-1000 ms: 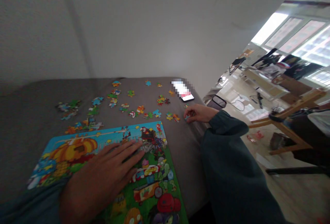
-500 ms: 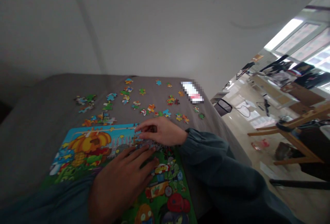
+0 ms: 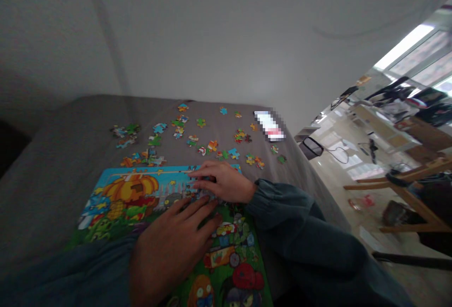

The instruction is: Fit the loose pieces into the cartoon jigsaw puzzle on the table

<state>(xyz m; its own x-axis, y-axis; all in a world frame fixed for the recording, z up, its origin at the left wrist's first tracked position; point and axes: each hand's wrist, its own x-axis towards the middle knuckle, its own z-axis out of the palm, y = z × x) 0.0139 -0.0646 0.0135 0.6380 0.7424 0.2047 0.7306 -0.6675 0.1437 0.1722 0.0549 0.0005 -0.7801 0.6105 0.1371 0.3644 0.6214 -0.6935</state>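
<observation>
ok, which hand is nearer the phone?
Right. The right hand is at the far part of the puzzle board, nearer the wearer than the phone and left of it. The left hand lies on the board farther left and closer to the wearer.

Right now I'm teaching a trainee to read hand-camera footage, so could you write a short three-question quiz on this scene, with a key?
1. True or false: most of the loose puzzle pieces in view lie beyond the far edge of the puzzle board.

2. Fill in the blank: the left hand is spread over the puzzle board, while the ____ hand is nearer its far edge.

3. Multiple choice: where is the phone with the bright screen?
A) On the puzzle board
B) Under the left hand
C) On the gray cloth, toward its far right corner

Key: 1. True. 2. Right: that is the right hand. 3. C.
</observation>
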